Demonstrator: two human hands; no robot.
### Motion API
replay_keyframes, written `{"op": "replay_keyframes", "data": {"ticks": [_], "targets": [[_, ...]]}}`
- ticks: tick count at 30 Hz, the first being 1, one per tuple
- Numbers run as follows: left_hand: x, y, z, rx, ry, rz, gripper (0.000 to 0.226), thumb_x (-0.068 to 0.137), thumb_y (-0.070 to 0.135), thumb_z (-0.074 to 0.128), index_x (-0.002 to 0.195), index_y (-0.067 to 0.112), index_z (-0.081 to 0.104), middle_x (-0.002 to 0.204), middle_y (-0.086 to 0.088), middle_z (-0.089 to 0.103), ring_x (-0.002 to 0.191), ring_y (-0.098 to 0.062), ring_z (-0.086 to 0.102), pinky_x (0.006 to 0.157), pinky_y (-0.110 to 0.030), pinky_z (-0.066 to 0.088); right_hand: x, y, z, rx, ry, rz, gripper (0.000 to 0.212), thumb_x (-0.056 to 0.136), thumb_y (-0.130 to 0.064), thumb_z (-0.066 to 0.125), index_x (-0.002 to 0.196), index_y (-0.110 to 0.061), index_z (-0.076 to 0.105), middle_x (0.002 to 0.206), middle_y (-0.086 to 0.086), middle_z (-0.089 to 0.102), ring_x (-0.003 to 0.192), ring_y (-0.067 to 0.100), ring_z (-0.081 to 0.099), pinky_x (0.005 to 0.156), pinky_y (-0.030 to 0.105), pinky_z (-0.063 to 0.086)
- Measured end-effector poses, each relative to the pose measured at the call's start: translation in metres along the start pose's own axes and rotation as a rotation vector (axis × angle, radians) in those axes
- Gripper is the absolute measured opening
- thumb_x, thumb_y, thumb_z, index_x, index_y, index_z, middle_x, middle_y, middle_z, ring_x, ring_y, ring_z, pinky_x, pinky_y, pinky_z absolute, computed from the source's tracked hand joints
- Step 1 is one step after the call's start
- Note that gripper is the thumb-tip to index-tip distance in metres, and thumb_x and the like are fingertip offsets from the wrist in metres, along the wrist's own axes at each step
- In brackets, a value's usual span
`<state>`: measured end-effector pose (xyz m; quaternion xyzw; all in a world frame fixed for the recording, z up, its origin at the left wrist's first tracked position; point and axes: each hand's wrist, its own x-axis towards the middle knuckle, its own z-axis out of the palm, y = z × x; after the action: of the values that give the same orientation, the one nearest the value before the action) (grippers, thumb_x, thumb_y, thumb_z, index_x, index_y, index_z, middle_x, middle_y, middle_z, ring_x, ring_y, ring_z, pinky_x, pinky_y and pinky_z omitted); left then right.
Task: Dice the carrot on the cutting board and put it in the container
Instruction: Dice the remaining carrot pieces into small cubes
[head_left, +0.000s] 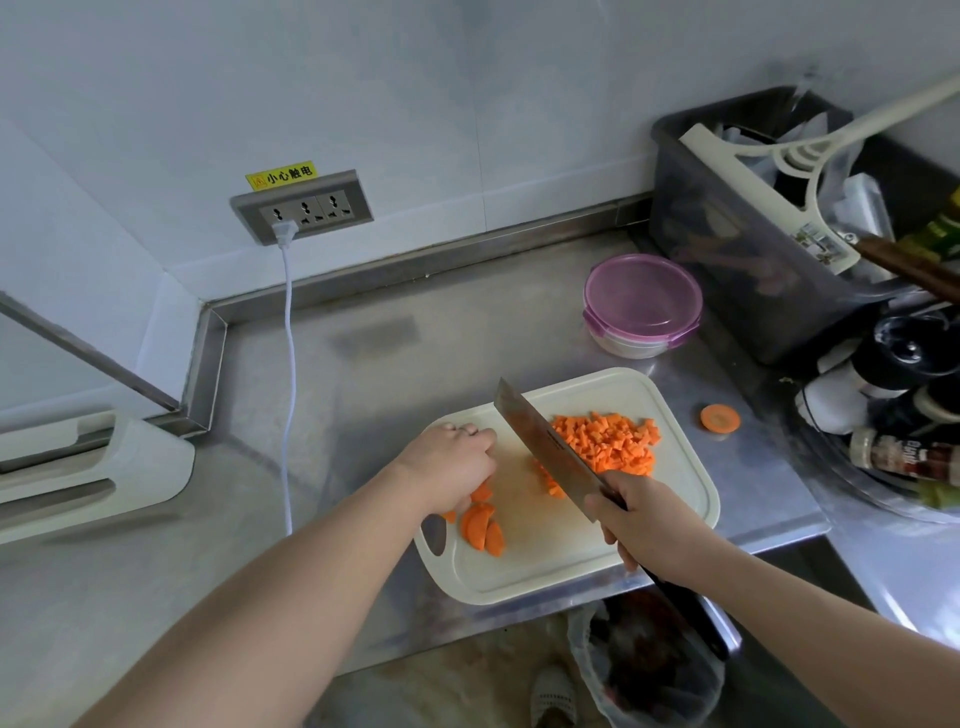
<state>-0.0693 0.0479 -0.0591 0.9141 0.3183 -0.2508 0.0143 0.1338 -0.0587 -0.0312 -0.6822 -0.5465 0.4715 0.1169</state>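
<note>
While the yellow label (281, 175) above the socket (301, 205) reads 小心触电, the spice jar's (904, 460) print at the right is too blurred to read. On the board (545, 566) the left hand (452, 467) curls its fingers down onto the slices (483, 527), some lying just nearer the person. The right hand (644, 525) grips the knife (545, 441), its blade slanting between the left hand and the dice (608, 441) heaped far right. The container (641, 306), purple lid on, stands beyond the board.
</note>
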Motion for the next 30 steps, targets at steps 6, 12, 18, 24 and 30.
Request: {"op": "replay_keyframes", "data": {"ticks": [6,12,18,24,30], "targets": [[-0.006,-0.017,-0.006,-0.119,0.134,-0.058,0.026,0.085,0.029,0.058,0.108,0.018,0.057,0.115,-0.002,0.046,0.107,-0.023,0.05,0.09,-0.034,0.04,0.003,0.001,-0.005,-0.023,0.022,0.01,0.02,0.099,-0.023,0.044,0.08,-0.021,0.049,0.071,0.001,0.061,0.039,0.006,0.052,0.047,0.018,0.044],[0.003,-0.026,-0.009,-0.211,0.04,-0.147,0.026,0.085,0.025,0.062,0.11,0.022,0.056,0.119,0.003,0.046,0.098,-0.025,0.058,0.081,-0.033,0.045,0.006,0.0,-0.008,-0.001,0.021,0.009,0.018,0.099,-0.025,0.044,0.081,-0.024,0.051,0.071,0.0,0.061,0.042,0.006,0.052,0.047,0.017,0.043],[0.008,-0.021,0.008,-0.546,0.069,-0.281,0.033,0.086,0.015,0.06,0.117,0.023,0.054,0.114,0.006,0.05,0.09,-0.016,0.059,0.074,-0.031,0.048,0.008,-0.002,-0.001,0.049,-0.005,0.009,0.019,0.098,-0.024,0.044,0.082,-0.019,0.052,0.07,0.001,0.06,0.042,0.007,0.053,0.046,0.021,0.044],[0.004,-0.007,0.024,-0.984,0.2,-0.701,0.057,0.083,0.022,0.069,0.135,0.016,0.046,0.122,-0.003,0.061,0.11,-0.019,0.059,0.087,-0.026,0.046,0.018,-0.006,0.021,-0.022,-0.038,0.013,0.021,0.099,-0.024,0.042,0.079,-0.017,0.047,0.074,0.005,0.058,0.048,0.012,0.053,0.045,0.02,0.041],[0.009,0.015,0.02,-1.177,0.271,-0.773,0.028,0.084,0.015,0.066,0.112,0.014,0.062,0.096,0.0,0.066,0.102,-0.021,0.063,0.088,-0.031,0.048,0.018,0.0,0.039,-0.169,0.017,-0.043,0.028,0.1,-0.027,0.043,0.072,-0.029,0.037,0.067,-0.005,0.047,0.058,0.009,0.046,0.051,0.021,0.033]]}}
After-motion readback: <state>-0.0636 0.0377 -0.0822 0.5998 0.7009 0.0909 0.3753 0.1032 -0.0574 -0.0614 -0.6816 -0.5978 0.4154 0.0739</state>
